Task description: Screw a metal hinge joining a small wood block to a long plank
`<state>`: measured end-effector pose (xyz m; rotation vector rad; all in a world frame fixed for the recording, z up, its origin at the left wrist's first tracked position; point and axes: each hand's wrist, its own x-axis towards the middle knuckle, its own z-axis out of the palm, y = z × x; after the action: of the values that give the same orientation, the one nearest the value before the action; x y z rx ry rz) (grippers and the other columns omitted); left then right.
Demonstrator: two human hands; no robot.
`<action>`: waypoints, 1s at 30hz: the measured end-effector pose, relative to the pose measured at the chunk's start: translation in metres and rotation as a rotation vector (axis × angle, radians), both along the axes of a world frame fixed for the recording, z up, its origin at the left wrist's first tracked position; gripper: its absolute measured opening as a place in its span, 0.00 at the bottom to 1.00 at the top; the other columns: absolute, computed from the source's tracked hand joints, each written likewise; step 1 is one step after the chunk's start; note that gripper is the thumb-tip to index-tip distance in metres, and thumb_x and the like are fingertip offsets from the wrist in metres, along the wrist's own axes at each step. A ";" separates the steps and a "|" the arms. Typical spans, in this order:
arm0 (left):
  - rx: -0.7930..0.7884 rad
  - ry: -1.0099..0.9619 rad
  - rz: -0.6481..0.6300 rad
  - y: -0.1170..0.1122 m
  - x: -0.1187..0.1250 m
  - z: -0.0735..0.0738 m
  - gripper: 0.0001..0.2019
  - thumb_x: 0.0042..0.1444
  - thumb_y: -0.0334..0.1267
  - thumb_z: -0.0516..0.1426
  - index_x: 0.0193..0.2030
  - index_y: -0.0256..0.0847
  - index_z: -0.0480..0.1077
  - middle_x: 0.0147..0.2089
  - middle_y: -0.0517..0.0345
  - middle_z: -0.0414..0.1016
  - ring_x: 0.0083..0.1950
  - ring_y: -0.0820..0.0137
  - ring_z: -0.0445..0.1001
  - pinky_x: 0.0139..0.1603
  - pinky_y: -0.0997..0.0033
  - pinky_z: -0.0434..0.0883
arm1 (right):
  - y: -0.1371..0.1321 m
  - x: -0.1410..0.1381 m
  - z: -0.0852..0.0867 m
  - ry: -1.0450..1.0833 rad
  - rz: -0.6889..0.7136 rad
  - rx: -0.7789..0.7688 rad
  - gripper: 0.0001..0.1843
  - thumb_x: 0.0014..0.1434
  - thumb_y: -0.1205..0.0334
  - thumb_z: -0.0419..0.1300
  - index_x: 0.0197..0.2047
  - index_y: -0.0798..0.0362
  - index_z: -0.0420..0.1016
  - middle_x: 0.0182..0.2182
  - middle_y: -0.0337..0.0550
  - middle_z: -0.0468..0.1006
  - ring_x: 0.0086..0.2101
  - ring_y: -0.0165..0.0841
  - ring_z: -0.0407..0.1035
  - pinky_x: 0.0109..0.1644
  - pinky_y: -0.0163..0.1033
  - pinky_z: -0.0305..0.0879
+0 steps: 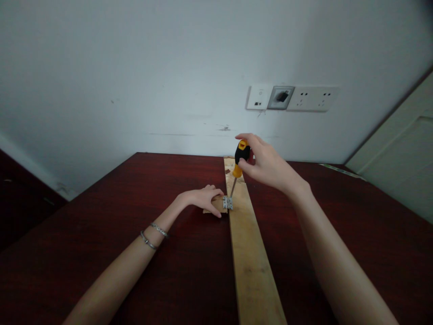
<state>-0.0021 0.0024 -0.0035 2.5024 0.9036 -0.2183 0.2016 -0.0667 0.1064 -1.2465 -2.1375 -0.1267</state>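
Observation:
My right hand (262, 162) grips a screwdriver (242, 153) with a yellow and black handle. Its shaft slants down, and the tip meets a small metal hinge (230, 203) on a long wooden plank (250, 253). The hinge spans the seam between the plank and a short wood block (219, 205) butted against the plank's left side. My left hand (206, 198) lies over that block, thumb and fingers clasping its edges close to the hinge. Part of the block is hidden under the hand.
Everything lies on a dark red wooden table (182, 271) whose far edge meets a pale wall. Wall sockets (313, 98) sit above the table, one with a black plug (282, 96). A patterned strip (341, 170) lies at the far right edge, near a light door panel (406, 140).

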 end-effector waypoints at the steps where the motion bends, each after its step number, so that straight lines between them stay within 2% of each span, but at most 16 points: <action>1: 0.000 0.002 0.002 0.000 0.000 0.000 0.43 0.38 0.65 0.59 0.58 0.43 0.60 0.50 0.51 0.61 0.54 0.56 0.58 0.54 0.62 0.60 | 0.000 -0.001 0.000 -0.004 0.002 0.001 0.26 0.55 0.62 0.54 0.58 0.53 0.58 0.48 0.53 0.69 0.38 0.40 0.68 0.43 0.47 0.65; 6: 0.005 0.015 0.006 0.000 0.000 0.000 0.43 0.38 0.64 0.59 0.58 0.43 0.59 0.51 0.51 0.60 0.54 0.57 0.58 0.54 0.62 0.60 | 0.001 -0.003 -0.001 0.002 -0.023 0.030 0.24 0.55 0.52 0.58 0.54 0.51 0.63 0.44 0.51 0.69 0.37 0.40 0.68 0.42 0.46 0.66; 10: -0.001 0.019 0.010 0.000 0.000 0.000 0.43 0.38 0.64 0.59 0.58 0.43 0.59 0.51 0.51 0.60 0.54 0.57 0.58 0.54 0.62 0.60 | 0.001 -0.002 0.000 0.025 0.019 0.030 0.19 0.56 0.58 0.58 0.51 0.49 0.65 0.42 0.47 0.69 0.37 0.37 0.68 0.43 0.44 0.66; 14: -0.005 0.013 0.012 -0.001 0.000 0.001 0.43 0.38 0.64 0.60 0.59 0.43 0.59 0.52 0.51 0.60 0.55 0.56 0.58 0.55 0.62 0.60 | -0.002 -0.004 0.001 -0.018 0.020 0.004 0.26 0.55 0.63 0.56 0.57 0.50 0.60 0.46 0.50 0.70 0.40 0.39 0.68 0.41 0.43 0.66; 17: -0.004 0.012 0.014 -0.001 0.000 0.002 0.43 0.38 0.63 0.60 0.59 0.43 0.59 0.51 0.51 0.60 0.56 0.56 0.58 0.55 0.62 0.59 | -0.003 -0.006 0.000 -0.060 -0.034 0.012 0.27 0.57 0.56 0.56 0.58 0.51 0.59 0.48 0.52 0.70 0.39 0.41 0.68 0.40 0.45 0.65; 20: -0.008 0.021 0.019 -0.001 0.000 0.002 0.42 0.38 0.63 0.60 0.59 0.44 0.59 0.52 0.51 0.60 0.55 0.56 0.58 0.55 0.62 0.59 | -0.001 -0.006 -0.002 -0.068 -0.074 0.028 0.25 0.58 0.49 0.54 0.56 0.51 0.61 0.45 0.52 0.72 0.37 0.41 0.69 0.40 0.46 0.65; 24: 0.003 0.016 0.012 0.000 0.000 0.000 0.42 0.38 0.64 0.60 0.59 0.44 0.59 0.52 0.52 0.61 0.56 0.56 0.58 0.55 0.62 0.59 | 0.003 -0.004 -0.003 0.001 -0.007 0.028 0.20 0.59 0.57 0.54 0.55 0.51 0.63 0.44 0.51 0.72 0.38 0.39 0.69 0.42 0.45 0.65; 27: 0.004 0.019 0.012 0.000 0.000 0.000 0.43 0.38 0.64 0.60 0.59 0.45 0.58 0.52 0.51 0.61 0.55 0.56 0.58 0.55 0.61 0.59 | 0.003 -0.004 -0.003 0.030 0.014 0.024 0.22 0.57 0.62 0.54 0.56 0.52 0.61 0.47 0.52 0.71 0.39 0.39 0.68 0.43 0.45 0.65; 30: 0.002 0.019 0.013 -0.001 0.000 0.001 0.43 0.38 0.64 0.59 0.59 0.44 0.58 0.52 0.51 0.60 0.55 0.56 0.58 0.55 0.62 0.60 | 0.000 -0.005 -0.002 -0.004 -0.017 0.016 0.24 0.56 0.62 0.54 0.56 0.52 0.61 0.47 0.52 0.69 0.39 0.40 0.68 0.42 0.46 0.65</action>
<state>-0.0022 0.0017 -0.0029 2.4997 0.9272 -0.2369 0.1964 -0.0670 0.1046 -1.2567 -2.1256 -0.1529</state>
